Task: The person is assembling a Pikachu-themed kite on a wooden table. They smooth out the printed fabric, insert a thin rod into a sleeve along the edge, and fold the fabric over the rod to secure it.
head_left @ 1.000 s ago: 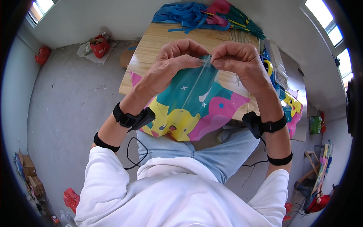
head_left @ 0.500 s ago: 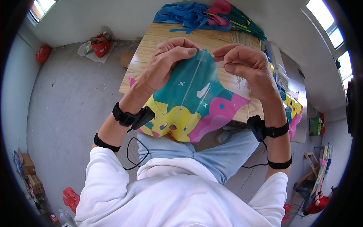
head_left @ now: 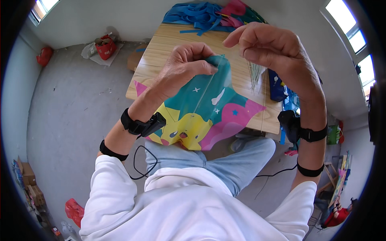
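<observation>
A thin printed kite (head_left: 197,100) in teal, pink and yellow, with a cartoon face, hangs over my lap and the near table edge. A slim pale rod runs down its middle. My left hand (head_left: 185,62) pinches the kite near its narrow top end, thumb on the near face. Up and to the right, apart from the kite, is my right hand (head_left: 277,50). Its thumb presses against curled fingers while the index finger reaches left. Whatever lies between those fingertips is too small to make out.
Blue strips (head_left: 197,17) and folded teal-pink fabric (head_left: 249,13) lie at the back of the wooden table (head_left: 155,48). Thin sticks (head_left: 254,76) are on its right, beside a dark blue box (head_left: 277,88). A red bag (head_left: 105,48) stands on the floor (head_left: 76,104).
My right hand has left the kite's top and risen away to the right. The clear strip seen at its fingertips no longer shows. My left hand keeps its hold, and the kite stays about where it was.
</observation>
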The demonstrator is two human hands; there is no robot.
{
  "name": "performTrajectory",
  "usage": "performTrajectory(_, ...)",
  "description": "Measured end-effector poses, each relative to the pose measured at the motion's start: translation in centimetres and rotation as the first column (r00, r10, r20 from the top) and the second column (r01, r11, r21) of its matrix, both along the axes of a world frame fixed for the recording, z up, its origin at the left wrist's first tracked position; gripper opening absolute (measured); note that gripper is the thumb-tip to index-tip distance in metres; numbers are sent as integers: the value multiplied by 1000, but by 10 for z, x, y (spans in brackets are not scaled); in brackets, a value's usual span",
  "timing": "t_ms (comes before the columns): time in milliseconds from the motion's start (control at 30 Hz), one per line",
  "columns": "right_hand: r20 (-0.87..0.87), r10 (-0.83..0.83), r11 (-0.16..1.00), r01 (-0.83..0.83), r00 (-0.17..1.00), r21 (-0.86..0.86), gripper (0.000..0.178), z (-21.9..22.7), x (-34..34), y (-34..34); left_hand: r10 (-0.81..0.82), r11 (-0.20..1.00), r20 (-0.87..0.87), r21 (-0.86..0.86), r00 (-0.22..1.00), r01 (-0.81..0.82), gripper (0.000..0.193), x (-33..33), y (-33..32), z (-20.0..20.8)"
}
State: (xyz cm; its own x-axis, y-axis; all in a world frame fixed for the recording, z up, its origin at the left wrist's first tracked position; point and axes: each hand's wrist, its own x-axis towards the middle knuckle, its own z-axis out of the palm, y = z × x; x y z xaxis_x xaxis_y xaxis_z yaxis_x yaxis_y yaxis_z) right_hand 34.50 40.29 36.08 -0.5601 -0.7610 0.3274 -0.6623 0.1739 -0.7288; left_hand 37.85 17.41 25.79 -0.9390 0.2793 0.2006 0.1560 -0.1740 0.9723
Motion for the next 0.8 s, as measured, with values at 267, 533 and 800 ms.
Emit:
performTrajectory(267, -328, -19, 991, 62, 944, 120, 11, -31, 33, -4, -92, 987, 19, 135, 996, 89, 26, -7, -9, -12)
performTrajectory(533, -117, 65, 980, -41, 991, 197, 7, -43, 41, 7, -58, 994, 50, 96, 997, 53, 25, -3, -9, -8)
performTrajectory(800, -242, -127, 922, 204, 962, 329, 6, 31, 21, -3, -68, 993, 86, 101, 994, 60, 27, -3, -6, -4)
